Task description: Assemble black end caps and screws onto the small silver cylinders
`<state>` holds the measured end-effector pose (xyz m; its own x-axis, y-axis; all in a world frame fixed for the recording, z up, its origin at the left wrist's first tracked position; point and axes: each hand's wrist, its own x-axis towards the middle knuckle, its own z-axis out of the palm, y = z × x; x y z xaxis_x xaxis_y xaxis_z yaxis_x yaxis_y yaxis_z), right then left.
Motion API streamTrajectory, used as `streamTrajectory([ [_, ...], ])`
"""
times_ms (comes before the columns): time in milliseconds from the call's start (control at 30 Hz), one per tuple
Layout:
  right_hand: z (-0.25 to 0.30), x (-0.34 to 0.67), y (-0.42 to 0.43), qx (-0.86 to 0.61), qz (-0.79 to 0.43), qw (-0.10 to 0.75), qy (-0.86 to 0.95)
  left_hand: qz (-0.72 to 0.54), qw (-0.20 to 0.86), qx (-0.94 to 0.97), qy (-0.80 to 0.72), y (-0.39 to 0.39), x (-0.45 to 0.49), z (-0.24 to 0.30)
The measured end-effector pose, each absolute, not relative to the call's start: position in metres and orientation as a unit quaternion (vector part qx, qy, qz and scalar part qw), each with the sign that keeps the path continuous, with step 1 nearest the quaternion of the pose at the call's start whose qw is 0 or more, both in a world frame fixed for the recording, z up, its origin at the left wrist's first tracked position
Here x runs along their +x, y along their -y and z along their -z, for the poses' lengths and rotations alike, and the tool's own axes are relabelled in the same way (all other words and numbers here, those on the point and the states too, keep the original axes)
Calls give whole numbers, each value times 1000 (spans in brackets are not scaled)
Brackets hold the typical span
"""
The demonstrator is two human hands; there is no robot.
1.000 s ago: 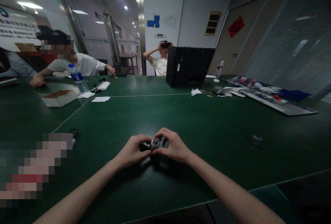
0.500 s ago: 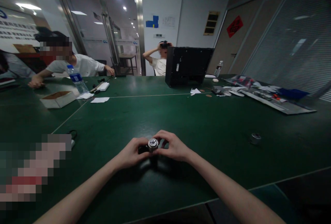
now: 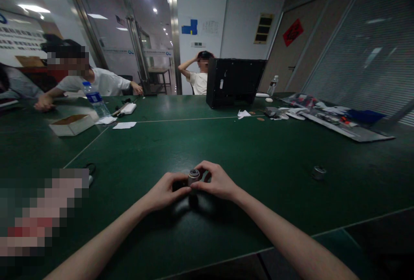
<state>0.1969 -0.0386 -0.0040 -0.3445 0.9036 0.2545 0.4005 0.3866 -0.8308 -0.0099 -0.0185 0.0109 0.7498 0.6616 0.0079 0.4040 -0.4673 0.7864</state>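
Observation:
A small silvery metal cylinder with a stepped round top, much like a little motor, is pinched between my two hands above the green table. My left hand has its thumb and forefinger closed against the cylinder's left side. From the right, the thumb and fingertips of my right hand grip it, the thumb lying across its front. It stands nearly upright, and fingers cover parts of its sides. A second, similar metal cylinder stands on the table well off to the right.
Across the table sits a black box-like unit. Two people sit on the far side, and part of another shows at far left. An open carton and a water bottle stand left; a cluttered board lies right.
The cylinder has tipped from showing its round end face to standing more upright, so its side wall shows. Both hands keep their hold in about the same place.

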Motion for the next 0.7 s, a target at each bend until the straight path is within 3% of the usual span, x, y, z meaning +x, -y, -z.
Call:
streamTrajectory([
  [300, 6, 194, 38, -474, -335, 362, 730, -153, 454, 819, -316, 21, -7, -9],
  [700, 5, 197, 37, -451, -429, 348, 701, -159, 498, 798, -301, 18, -11, -7],
])
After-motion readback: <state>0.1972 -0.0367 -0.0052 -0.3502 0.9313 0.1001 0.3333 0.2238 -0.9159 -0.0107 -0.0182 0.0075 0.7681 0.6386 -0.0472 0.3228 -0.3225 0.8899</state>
